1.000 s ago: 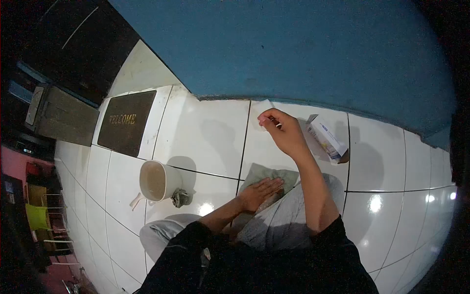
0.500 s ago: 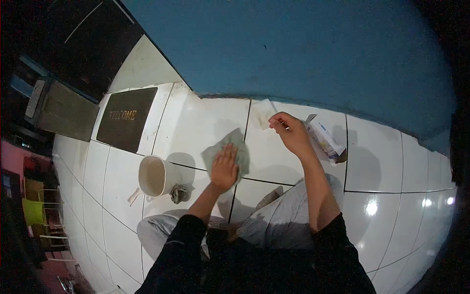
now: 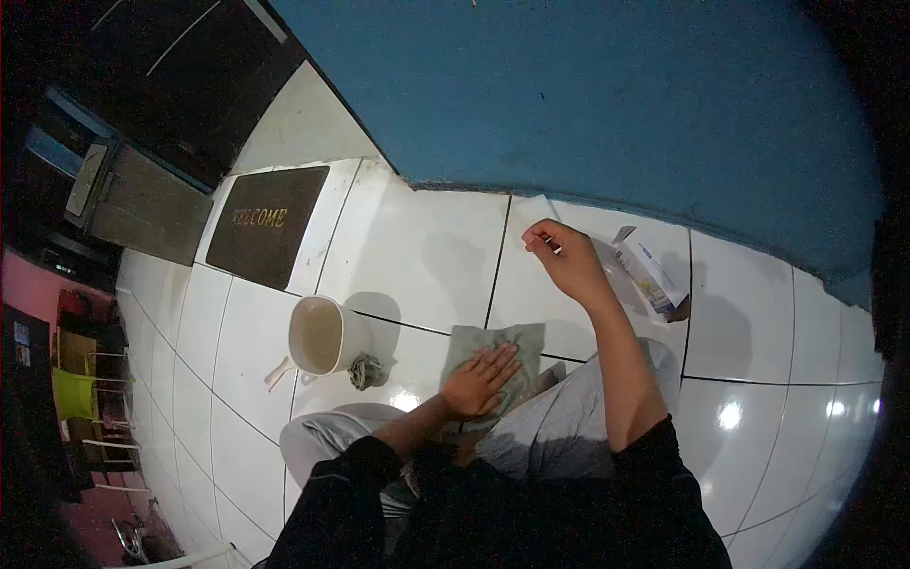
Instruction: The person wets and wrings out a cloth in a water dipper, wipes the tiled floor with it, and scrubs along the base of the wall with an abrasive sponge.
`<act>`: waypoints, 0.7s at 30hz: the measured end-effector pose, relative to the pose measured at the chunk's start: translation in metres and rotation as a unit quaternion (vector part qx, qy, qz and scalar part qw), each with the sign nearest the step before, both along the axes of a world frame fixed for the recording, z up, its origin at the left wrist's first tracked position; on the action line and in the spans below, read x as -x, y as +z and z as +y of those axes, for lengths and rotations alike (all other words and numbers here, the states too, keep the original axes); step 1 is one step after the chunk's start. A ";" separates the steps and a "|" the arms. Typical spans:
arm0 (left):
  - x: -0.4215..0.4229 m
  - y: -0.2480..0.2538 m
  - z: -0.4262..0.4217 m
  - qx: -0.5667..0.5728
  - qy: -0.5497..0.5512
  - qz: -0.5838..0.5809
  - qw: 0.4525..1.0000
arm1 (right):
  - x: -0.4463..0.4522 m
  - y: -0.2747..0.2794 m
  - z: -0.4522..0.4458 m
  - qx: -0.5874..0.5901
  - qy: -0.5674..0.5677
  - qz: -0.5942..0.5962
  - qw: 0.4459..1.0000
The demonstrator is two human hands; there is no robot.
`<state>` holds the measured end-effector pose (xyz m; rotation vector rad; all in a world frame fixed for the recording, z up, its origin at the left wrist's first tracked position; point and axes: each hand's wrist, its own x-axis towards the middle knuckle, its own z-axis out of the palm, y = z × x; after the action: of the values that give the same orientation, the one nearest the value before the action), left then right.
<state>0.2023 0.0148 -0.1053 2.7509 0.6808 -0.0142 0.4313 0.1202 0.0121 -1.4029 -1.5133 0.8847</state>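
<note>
My left hand (image 3: 481,381) lies flat with spread fingers on a grey-green cloth (image 3: 524,343), pressing it to the white tiled floor just in front of my folded legs. Farther forward and to the right, my right hand (image 3: 567,256) is raised over the floor, its fingers pinched together. A pale, thin sheet (image 3: 538,211) shows just beyond those fingertips; whether they grip it is unclear. Right of that hand stands an open white box (image 3: 650,277) with printed sides.
A whitish dipper (image 3: 327,335) with a handle sits left of my hands, a crumpled dark cloth (image 3: 365,371) against it. Behind it lies a WELCOME mat (image 3: 267,226). A blue wall (image 3: 588,104) borders the floor ahead. Chairs (image 3: 76,394) stand far left.
My left hand first swept the cloth forward and left, then brought it back toward my legs. My right hand stays raised near the pale sheet. The view has shifted slightly.
</note>
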 end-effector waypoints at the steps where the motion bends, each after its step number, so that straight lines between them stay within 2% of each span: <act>1: -0.009 0.001 0.003 0.003 0.001 0.000 1.000 | 0.000 0.001 0.000 0.003 0.001 0.000 1.000; 5: -0.017 0.002 0.024 -0.003 0.032 -0.016 0.999 | -0.002 -0.005 0.000 0.019 0.007 0.020 1.000; 7: -0.010 0.005 0.045 -0.057 0.144 -0.023 0.988 | -0.003 -0.005 -0.002 0.008 0.000 0.030 1.000; 9: 0.005 -0.005 0.072 -0.114 0.238 0.001 0.965 | -0.008 -0.003 -0.006 0.046 -0.008 0.020 0.999; 12: 0.032 -0.009 0.090 -0.146 0.289 -0.009 0.946 | -0.013 -0.009 -0.006 0.039 -0.013 0.025 0.999; 14: 0.038 -0.006 0.083 -0.167 0.368 -0.005 0.915 | -0.012 -0.011 -0.004 0.031 -0.014 0.030 0.999; 19: 0.064 0.002 0.041 -0.131 0.376 0.033 0.917 | -0.008 -0.009 -0.003 0.026 0.006 0.019 0.999; 21: 0.078 0.003 0.018 -0.106 0.306 0.065 0.944 | -0.005 -0.006 -0.003 0.039 0.005 0.011 0.999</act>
<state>0.1245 0.0331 -0.1018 2.6173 1.6299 0.0143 0.4365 0.1168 0.0057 -1.4380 -1.4854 0.9720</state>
